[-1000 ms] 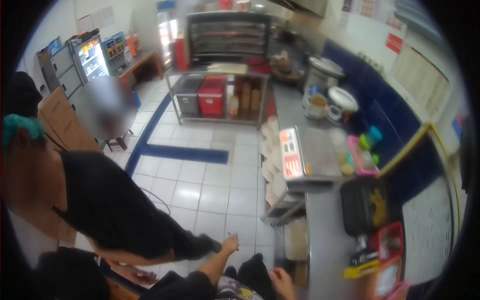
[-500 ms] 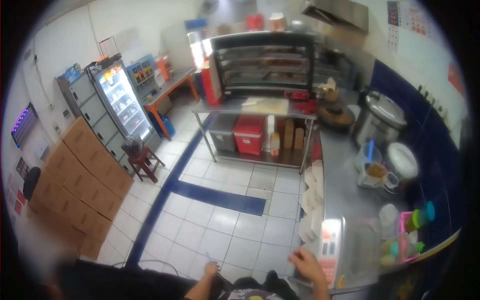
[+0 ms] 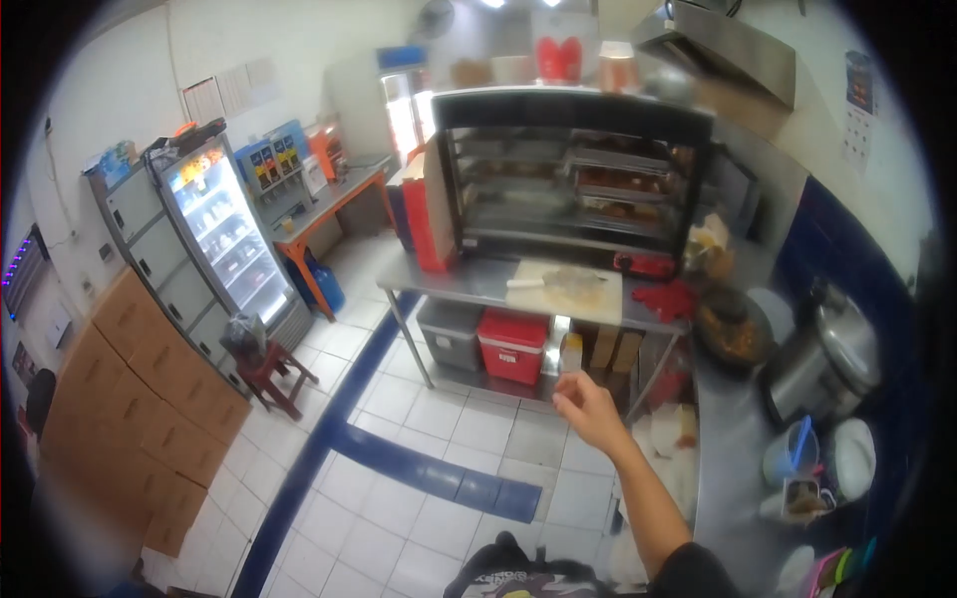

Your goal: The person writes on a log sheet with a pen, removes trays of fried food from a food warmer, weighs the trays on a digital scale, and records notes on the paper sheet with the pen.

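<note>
As the view has swung toward the steel table (image 3: 469,286), the right hand (image 3: 590,411) has come up from low in the frame to near its centre. The left hand, visible half a second ago, is now out of view. The display case (image 3: 573,224) fills more of the scene. Consequence: the lower shelf and its goods now lie directly beyond the right hand, though depth between them is hard to judge.

Right hand: part-open, fingers loosely bent, not a fist. No object seen in it; a very small item hidden by the fingers cannot be excluded. No contact with any surface made out. Left hand: state cannot be told.

Positions, as seen from the right hand:
- 11 o'clock, nearest: white bottle (image 3: 557,344), upright on the lower shelf, partly overlapped by the fingertips.
- 10 o'clock: red cooler (image 3: 510,349), with grey bin (image 3: 449,337) beside it.
- 12 o'clock: pale board (image 3: 528,297) on the tabletop, display case behind.
- 1 o'clock: red cloth (image 3: 665,301).
- 2 o'clock: dark pan (image 3: 733,334) with food inside, on the side counter (image 3: 728,448).
- 9 o'clock, well apart: red stool (image 3: 274,374).
</note>
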`<action>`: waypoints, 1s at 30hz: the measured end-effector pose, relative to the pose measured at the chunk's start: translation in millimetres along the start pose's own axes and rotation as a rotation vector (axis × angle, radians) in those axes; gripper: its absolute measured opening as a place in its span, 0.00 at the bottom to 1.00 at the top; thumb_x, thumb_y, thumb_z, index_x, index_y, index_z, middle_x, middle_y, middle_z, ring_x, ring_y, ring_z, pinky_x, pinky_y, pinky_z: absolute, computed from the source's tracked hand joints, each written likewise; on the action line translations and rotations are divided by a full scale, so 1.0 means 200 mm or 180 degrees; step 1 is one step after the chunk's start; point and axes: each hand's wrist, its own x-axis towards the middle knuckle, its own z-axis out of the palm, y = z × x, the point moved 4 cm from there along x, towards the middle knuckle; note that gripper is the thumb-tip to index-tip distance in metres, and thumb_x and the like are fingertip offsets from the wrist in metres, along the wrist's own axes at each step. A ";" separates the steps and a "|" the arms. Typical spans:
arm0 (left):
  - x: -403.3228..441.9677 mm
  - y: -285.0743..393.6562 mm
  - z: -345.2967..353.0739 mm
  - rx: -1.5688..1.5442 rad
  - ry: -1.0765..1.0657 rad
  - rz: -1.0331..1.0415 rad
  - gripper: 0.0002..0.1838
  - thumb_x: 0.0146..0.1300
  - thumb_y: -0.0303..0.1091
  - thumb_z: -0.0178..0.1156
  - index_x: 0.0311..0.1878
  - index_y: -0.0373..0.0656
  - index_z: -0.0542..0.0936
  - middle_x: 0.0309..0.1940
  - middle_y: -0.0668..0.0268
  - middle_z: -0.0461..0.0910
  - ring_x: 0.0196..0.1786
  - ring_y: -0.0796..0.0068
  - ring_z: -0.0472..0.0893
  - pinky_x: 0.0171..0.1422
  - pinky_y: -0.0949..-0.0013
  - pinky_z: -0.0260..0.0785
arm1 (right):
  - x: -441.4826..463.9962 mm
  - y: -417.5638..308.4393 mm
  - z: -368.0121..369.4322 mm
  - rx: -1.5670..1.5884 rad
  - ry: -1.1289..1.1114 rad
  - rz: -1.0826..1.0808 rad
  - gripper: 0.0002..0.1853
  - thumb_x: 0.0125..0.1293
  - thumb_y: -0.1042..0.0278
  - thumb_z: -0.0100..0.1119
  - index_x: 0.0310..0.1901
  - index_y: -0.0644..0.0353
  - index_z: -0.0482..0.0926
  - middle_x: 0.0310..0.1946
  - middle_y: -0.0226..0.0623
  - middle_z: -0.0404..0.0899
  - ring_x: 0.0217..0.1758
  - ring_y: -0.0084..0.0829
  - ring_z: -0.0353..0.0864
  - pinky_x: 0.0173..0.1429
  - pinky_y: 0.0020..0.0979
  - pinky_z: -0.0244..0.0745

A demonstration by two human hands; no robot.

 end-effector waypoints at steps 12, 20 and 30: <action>-0.80 2.43 1.96 -0.0942 -0.1550 0.2907 0.19 0.73 0.42 0.49 0.52 0.38 0.80 0.34 0.62 0.82 0.33 0.74 0.79 0.35 0.69 0.71 | 2.11 0.60 -0.57 -0.3384 0.0393 -0.1121 0.12 0.64 0.62 0.63 0.46 0.57 0.83 0.45 0.39 0.83 0.54 0.40 0.81 0.55 0.42 0.77; -1.70 3.36 2.64 -0.0817 -0.1880 0.3786 0.19 0.77 0.40 0.46 0.59 0.37 0.78 0.46 0.59 0.82 0.46 0.72 0.81 0.50 0.67 0.73 | 2.98 1.01 -0.79 -0.4654 0.0258 -0.2806 0.14 0.59 0.62 0.67 0.45 0.56 0.82 0.45 0.41 0.79 0.58 0.41 0.76 0.74 0.56 0.60; -2.43 4.43 3.55 -0.0232 -0.1155 0.6298 0.22 0.73 0.24 0.47 0.68 0.32 0.71 0.66 0.42 0.73 0.70 0.48 0.71 0.74 0.58 0.61 | 2.89 1.08 -1.08 -0.4721 0.0939 -0.2277 0.13 0.52 0.59 0.71 0.39 0.46 0.83 0.34 0.34 0.75 0.46 0.36 0.77 0.64 0.49 0.66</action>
